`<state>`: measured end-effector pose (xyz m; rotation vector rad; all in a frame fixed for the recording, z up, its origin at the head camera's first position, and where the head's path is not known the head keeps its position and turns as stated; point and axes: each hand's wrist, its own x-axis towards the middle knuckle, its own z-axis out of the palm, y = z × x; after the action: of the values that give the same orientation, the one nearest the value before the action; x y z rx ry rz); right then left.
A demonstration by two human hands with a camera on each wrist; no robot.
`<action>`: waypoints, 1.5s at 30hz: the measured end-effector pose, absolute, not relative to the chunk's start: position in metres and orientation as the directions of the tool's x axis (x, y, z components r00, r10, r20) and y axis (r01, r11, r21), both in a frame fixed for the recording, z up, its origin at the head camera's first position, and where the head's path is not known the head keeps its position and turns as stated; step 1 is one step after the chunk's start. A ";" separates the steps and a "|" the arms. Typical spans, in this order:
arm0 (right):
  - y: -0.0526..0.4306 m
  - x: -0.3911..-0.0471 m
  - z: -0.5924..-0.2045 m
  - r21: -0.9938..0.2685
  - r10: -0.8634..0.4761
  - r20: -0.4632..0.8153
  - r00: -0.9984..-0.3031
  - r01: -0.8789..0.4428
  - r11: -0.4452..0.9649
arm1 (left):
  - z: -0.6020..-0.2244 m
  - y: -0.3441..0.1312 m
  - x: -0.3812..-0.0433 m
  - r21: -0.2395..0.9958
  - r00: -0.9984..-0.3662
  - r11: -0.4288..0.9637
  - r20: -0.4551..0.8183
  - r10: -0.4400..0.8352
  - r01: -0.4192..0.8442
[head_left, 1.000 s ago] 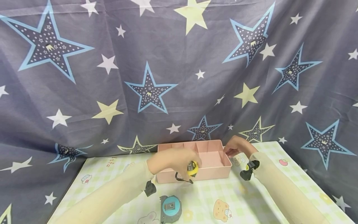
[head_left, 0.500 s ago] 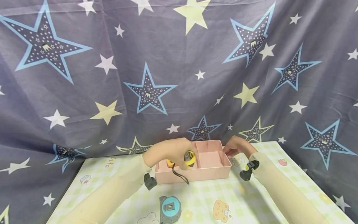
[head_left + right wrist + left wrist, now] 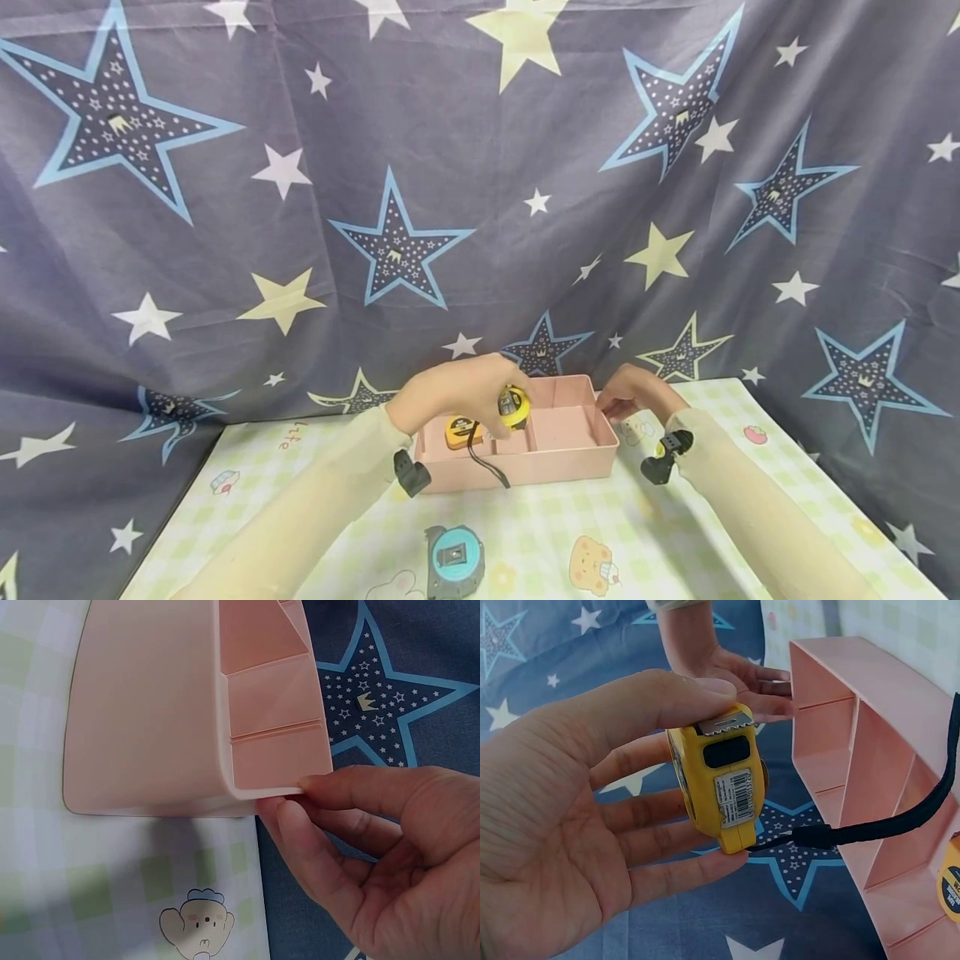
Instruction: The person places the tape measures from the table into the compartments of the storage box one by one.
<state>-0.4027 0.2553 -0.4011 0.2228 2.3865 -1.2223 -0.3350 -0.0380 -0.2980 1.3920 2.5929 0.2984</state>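
Observation:
In the left wrist view, a yellow tape measure [image 3: 733, 787] with a black wrist strap [image 3: 885, 825] is held between the thumb and fingers of my left hand [image 3: 570, 795]. The head view has this hand over the left part of a pink divided box [image 3: 525, 469], with the strap hanging across the front wall. My right hand [image 3: 375, 840] pinches the rim at the box's right end, fingertips right at the corner. An orange-yellow tape measure [image 3: 460, 433] lies inside a left compartment of the box, partly behind the left hand.
A grey tape measure with a turquoise face [image 3: 456, 557] lies on the green-checked tablecloth [image 3: 540, 533] in front of the box. Behind the table hangs a dark star-patterned curtain [image 3: 480, 167].
My left hand has moved up and back with the yellow tape measure, from the front wall to over the compartments. The orange-yellow tape measure in the box has come into view. The right hand stays put.

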 end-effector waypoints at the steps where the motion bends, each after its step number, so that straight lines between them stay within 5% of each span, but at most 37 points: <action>1: 0.255 -0.403 -0.401 -0.730 -0.058 -0.460 -0.886 0.340 0.593 | -0.297 -0.038 -0.335 0.266 -0.546 0.542 -0.066 0.835 0.797; 45: 0.255 -0.403 -0.400 -0.730 -0.059 -0.447 -0.892 0.326 0.600 | -0.267 -0.018 -0.354 0.252 -0.567 0.535 0.075 0.820 0.807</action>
<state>-0.4028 0.2550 -0.4004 0.2137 2.4007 -1.2188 -0.3544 -0.0184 -0.2667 1.4353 2.7053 0.4021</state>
